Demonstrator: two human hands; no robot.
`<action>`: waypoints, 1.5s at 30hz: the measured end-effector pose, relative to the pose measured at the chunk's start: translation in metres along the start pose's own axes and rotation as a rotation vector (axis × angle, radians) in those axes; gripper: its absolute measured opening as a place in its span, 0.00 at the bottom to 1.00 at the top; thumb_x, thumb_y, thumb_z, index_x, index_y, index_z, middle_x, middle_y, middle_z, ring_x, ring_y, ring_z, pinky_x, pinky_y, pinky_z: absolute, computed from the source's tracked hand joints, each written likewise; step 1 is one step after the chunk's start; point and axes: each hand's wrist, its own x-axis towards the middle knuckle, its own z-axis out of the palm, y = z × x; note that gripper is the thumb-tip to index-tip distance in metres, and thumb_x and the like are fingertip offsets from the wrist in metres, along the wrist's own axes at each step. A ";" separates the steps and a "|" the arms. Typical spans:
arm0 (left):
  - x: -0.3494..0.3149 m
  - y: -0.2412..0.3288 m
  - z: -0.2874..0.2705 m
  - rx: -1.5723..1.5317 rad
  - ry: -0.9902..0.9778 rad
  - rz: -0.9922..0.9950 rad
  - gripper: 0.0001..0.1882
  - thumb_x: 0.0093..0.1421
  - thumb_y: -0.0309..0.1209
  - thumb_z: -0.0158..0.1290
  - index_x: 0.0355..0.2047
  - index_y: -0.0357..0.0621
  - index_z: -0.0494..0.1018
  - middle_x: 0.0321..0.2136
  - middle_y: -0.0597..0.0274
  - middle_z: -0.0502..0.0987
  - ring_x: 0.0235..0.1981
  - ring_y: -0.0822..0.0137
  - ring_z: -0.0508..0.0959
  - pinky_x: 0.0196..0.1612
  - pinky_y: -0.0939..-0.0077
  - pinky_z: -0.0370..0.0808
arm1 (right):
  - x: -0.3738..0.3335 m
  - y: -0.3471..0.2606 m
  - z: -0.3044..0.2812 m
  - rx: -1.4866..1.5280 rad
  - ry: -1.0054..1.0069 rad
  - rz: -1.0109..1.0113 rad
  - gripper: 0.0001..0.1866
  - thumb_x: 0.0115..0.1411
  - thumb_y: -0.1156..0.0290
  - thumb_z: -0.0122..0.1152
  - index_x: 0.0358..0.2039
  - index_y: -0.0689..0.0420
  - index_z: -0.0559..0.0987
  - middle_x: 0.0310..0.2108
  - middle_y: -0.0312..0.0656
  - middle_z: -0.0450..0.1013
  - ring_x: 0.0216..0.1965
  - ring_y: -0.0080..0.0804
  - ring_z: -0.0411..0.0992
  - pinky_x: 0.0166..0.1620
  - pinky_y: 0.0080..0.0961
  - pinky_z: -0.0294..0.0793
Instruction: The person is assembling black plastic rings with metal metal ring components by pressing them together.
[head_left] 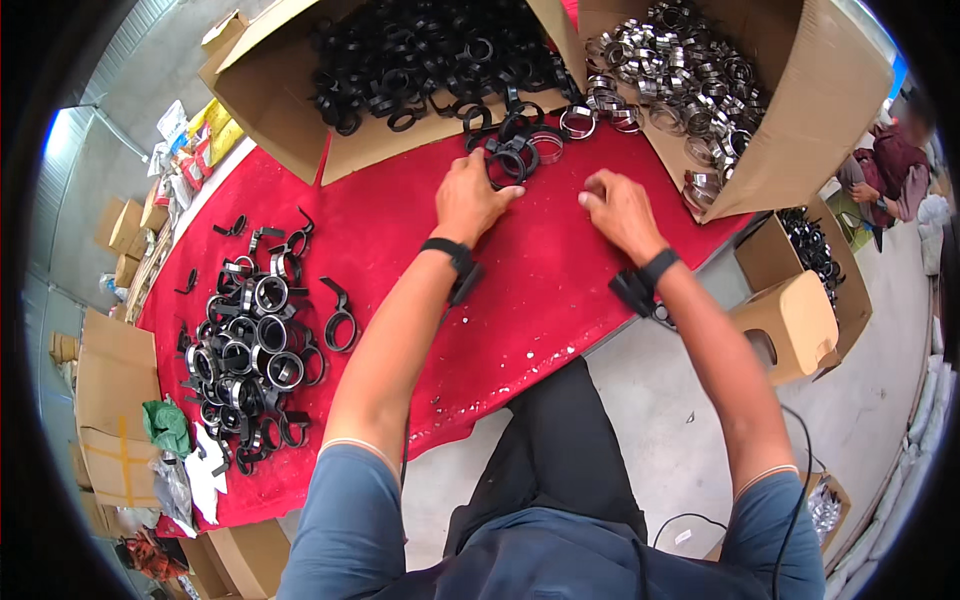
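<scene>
At the table's far side, my left hand (470,200) has its thumb and fingers closed around the near edge of a black plastic ring (512,160). This ring lies among a few more black rings in front of the open box. To the right, my right hand (622,212) hovers over the red cloth, fingers loosely bent, thumb apart, nothing visible in it. Beyond my hands lie a metal ring band (578,122) and a second metal band (547,147). On the left, a pile of black rings fitted with metal bands (255,345) covers the cloth.
A cardboard box of black rings (265,115) stands tilted at the back. Another box with metal bands (825,110) is at the back right. A smaller carton (790,325) sits below the table's right edge. A person (890,175) is at far right.
</scene>
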 end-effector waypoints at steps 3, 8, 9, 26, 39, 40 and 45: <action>0.018 0.020 0.021 -0.037 -0.105 -0.059 0.48 0.54 0.54 0.75 0.66 0.35 0.72 0.51 0.41 0.82 0.52 0.43 0.84 0.56 0.52 0.81 | 0.055 0.026 0.011 -0.139 0.012 0.001 0.16 0.62 0.65 0.71 0.46 0.61 0.86 0.41 0.57 0.84 0.46 0.58 0.83 0.52 0.50 0.82; 0.011 0.006 0.023 -0.106 -0.052 -0.042 0.42 0.57 0.49 0.72 0.64 0.33 0.74 0.49 0.39 0.83 0.48 0.46 0.85 0.53 0.57 0.82 | 0.102 0.039 0.049 -0.184 -0.013 -0.257 0.18 0.61 0.67 0.73 0.51 0.58 0.86 0.52 0.53 0.81 0.56 0.56 0.78 0.58 0.48 0.79; 0.007 0.002 0.018 -0.100 -0.055 -0.047 0.42 0.57 0.49 0.72 0.64 0.33 0.74 0.49 0.39 0.83 0.48 0.46 0.85 0.53 0.57 0.82 | 0.106 0.041 0.055 -0.257 -0.037 -0.349 0.17 0.61 0.68 0.72 0.50 0.57 0.86 0.50 0.52 0.81 0.56 0.55 0.78 0.57 0.48 0.80; -0.125 -0.013 -0.113 -0.380 -0.100 -0.260 0.42 0.47 0.50 0.77 0.56 0.35 0.79 0.44 0.50 0.80 0.45 0.57 0.80 0.50 0.61 0.78 | 0.033 -0.021 0.018 0.060 -0.108 -0.005 0.16 0.64 0.63 0.71 0.47 0.59 0.88 0.37 0.54 0.85 0.42 0.50 0.85 0.49 0.43 0.81; -0.256 -0.012 -0.162 -0.395 -0.051 -0.385 0.39 0.48 0.46 0.76 0.55 0.36 0.78 0.43 0.47 0.81 0.47 0.48 0.83 0.54 0.54 0.79 | -0.085 -0.068 0.013 0.918 -0.359 0.497 0.16 0.75 0.65 0.64 0.54 0.65 0.81 0.41 0.43 0.82 0.37 0.28 0.82 0.42 0.26 0.88; -0.262 -0.012 -0.163 -0.326 -0.048 -0.345 0.39 0.48 0.46 0.76 0.55 0.37 0.78 0.44 0.47 0.81 0.47 0.46 0.82 0.53 0.53 0.79 | -0.094 -0.071 0.017 0.890 -0.507 0.538 0.16 0.75 0.64 0.64 0.53 0.65 0.82 0.42 0.43 0.82 0.37 0.28 0.82 0.41 0.26 0.88; -0.287 -0.015 -0.162 -0.128 -0.016 -0.296 0.37 0.47 0.43 0.77 0.54 0.39 0.77 0.44 0.47 0.78 0.47 0.43 0.81 0.50 0.50 0.79 | -0.125 -0.086 0.033 -0.129 -0.375 -0.093 0.21 0.70 0.62 0.66 0.53 0.68 0.84 0.34 0.53 0.85 0.40 0.51 0.85 0.49 0.43 0.84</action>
